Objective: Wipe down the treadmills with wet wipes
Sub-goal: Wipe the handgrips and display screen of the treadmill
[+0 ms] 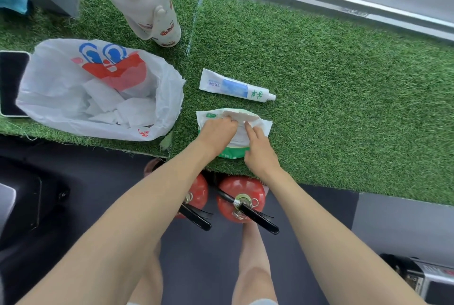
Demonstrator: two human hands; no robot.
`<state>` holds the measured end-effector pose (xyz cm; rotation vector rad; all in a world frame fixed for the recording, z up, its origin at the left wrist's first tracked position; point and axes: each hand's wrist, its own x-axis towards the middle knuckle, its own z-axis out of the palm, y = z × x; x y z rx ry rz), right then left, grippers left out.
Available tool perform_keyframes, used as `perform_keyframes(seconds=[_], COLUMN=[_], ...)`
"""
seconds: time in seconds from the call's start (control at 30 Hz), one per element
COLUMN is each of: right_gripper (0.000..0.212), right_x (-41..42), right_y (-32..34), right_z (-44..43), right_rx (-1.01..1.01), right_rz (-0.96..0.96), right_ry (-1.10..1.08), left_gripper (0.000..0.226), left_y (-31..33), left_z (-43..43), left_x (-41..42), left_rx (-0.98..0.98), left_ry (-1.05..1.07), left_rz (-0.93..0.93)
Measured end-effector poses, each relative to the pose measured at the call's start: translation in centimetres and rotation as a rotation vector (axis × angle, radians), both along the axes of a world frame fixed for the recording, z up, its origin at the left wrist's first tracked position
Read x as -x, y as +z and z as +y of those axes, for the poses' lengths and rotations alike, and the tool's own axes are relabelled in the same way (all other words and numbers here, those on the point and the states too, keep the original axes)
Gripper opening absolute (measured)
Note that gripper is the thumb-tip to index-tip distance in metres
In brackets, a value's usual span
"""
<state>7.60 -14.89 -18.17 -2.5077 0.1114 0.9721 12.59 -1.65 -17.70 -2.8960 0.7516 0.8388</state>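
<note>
A white and green pack of wet wipes (260,125) lies on the green artificial turf ledge (331,108), near its front edge. My left hand (217,131) rests on the pack's left half with its fingers curled at the opening, pinching a white wipe. My right hand (258,146) lies on the pack's right side, with its fingers stretched toward the opening. The pack's lid flap (242,114) is folded back. Most of the pack is hidden under both hands.
A white tube (235,87) lies just beyond the pack. A white plastic bag (98,88) with crumpled wipes sits to the left, beside a phone (11,83). A white bottle (145,2) stands at the back. Two red fire extinguishers (242,196) stand below the ledge.
</note>
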Motion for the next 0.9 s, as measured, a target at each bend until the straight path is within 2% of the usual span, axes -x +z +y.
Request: perform_keyframes(seconds=[0.23, 0.53, 0.63, 0.8, 0.9], right_gripper=[0.082, 0.073, 0.072, 0.075, 0.074], right_x=[0.0, 0.1, 0.2, 0.3, 0.3], right_y=[0.2, 0.2, 0.3, 0.5, 0.5], right_z=[0.0, 1.5, 1.9, 2.0, 2.0], right_rx=[-0.007, 0.068, 0.093, 0.08, 0.069], right_rz=[0.015, 0.006, 0.005, -0.017, -0.013], right_ry=[0.002, -0.025, -0.053, -0.061, -0.067], left_gripper=[0.032, 0.029, 0.026, 0.035, 0.044], left_y=[0.0, 1.0, 0.9, -0.2, -1.6], left_z=[-1.1, 0.3, 0.4, -0.6, -1.5], left_x=[-0.2, -0.6, -0.4, 0.2, 1.4], left_rx=[-0.053, 0.128, 0.124, -0.001, -0.011], left_ry=[-0.098, 0.15, 0.167, -0.044, -0.217], left_rz=[-0.016, 0.15, 0.147, -0.001, -0.13])
